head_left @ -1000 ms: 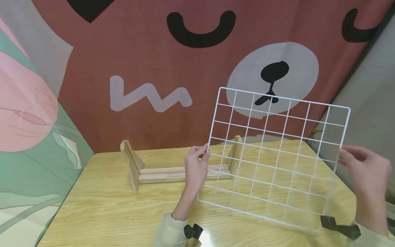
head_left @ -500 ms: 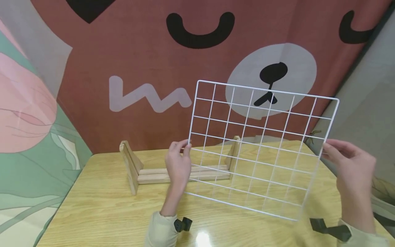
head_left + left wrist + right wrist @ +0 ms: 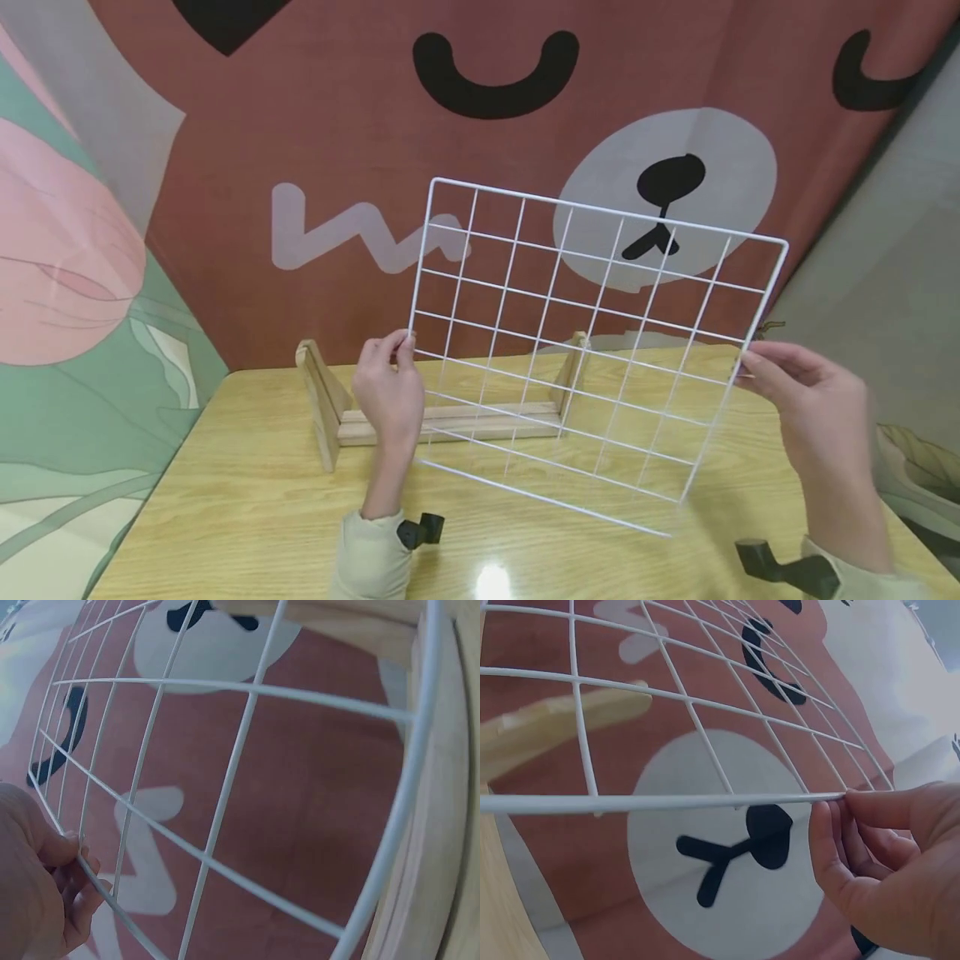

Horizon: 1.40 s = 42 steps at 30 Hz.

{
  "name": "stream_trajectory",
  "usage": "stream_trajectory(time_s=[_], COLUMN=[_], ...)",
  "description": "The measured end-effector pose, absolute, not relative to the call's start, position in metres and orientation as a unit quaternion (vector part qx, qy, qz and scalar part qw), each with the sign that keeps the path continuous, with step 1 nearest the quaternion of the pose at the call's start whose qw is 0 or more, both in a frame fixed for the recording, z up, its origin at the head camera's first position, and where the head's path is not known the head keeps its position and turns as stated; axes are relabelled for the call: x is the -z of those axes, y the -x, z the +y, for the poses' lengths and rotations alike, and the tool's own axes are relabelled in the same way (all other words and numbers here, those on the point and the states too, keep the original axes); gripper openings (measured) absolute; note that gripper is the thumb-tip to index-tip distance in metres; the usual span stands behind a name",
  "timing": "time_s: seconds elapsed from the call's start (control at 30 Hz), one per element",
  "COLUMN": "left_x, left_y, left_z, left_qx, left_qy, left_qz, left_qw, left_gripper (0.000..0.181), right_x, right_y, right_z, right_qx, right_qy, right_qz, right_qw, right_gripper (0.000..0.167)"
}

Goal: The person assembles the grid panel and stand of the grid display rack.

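Note:
A white wire grid panel [image 3: 551, 296] is held up tilted above the table, between both hands. My left hand [image 3: 392, 392] pinches its left edge wire between thumb and fingers, as the left wrist view also shows. On the opposite side my right hand [image 3: 821, 417] pinches the right edge wire; in the right wrist view its thumb and fingertips [image 3: 859, 806] close on that wire. Behind the panel stands a wooden rack [image 3: 480, 423] with two upright sides and a slatted base. Part of the rack is seen through the grid, and the left hand covers a bit of its base.
The rack rests on a light wood-grain table [image 3: 247, 517]. A curtain [image 3: 360, 308] printed with a bear face hangs behind the table's far edge. At the left is a green and pink printed cloth [image 3: 67, 400]; a grey one hangs at the right.
Both hands have carried the wire grid panel leftward and slightly up, so it now stands more in front of the rack. Their grip on its edges stays the same. The rack has not moved.

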<state>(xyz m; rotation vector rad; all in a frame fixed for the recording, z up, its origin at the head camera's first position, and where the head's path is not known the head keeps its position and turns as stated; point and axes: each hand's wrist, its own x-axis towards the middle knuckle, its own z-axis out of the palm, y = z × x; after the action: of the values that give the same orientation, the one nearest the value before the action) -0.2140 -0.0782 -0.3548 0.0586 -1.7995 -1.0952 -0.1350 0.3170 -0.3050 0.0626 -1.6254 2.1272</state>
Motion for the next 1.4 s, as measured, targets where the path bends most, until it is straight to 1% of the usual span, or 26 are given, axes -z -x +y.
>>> stream_trajectory(time_s=[0.13,0.3,0.47,0.57,0.77,0.9,1.17,1.3,1.4], left_x=[0.352,0.351,0.348,0.345,0.340,0.338,0.335,0.332,0.331], left_y=[0.213,0.214,0.217,0.218,0.216,0.213,0.211,0.213,0.213], left_z=[-0.086,-0.090,-0.094,-0.097,-0.108,-0.114,-0.119,-0.121,-0.123], left_qx=[0.451,0.440,0.441,0.443,0.453,0.457,0.434,0.441,0.450], left_qy=[-0.034,-0.030,-0.029,-0.026,-0.020,-0.027,-0.047,-0.031,-0.017], left_qz=[-0.730,-0.719,-0.704,-0.695,-0.697,-0.700,-0.693,-0.692,-0.696], left_qw=[0.512,0.537,0.556,0.565,0.555,0.548,0.573,0.570,0.559], left_gripper=[0.007,0.008,0.009,0.011,0.018,0.021,0.017,0.014,0.014], right_x=[0.308,0.310,0.309,0.309,0.309,0.310,0.316,0.315,0.313], right_y=[0.137,0.138,0.142,0.143,0.147,0.153,0.166,0.169,0.170], right_z=[0.311,0.307,0.299,0.295,0.288,0.284,0.279,0.277,0.275], right_qx=[-0.775,-0.785,-0.776,-0.755,-0.722,-0.709,-0.687,-0.682,-0.687], right_qy=[-0.047,-0.059,-0.060,-0.060,-0.079,-0.083,-0.072,-0.056,-0.032], right_qz=[-0.595,-0.581,-0.589,-0.617,-0.653,-0.670,-0.703,-0.706,-0.699], right_qw=[0.207,0.205,0.216,0.213,0.215,0.203,0.171,0.183,0.198], right_gripper=[0.015,0.017,0.014,0.011,0.009,0.008,0.005,0.005,0.005])
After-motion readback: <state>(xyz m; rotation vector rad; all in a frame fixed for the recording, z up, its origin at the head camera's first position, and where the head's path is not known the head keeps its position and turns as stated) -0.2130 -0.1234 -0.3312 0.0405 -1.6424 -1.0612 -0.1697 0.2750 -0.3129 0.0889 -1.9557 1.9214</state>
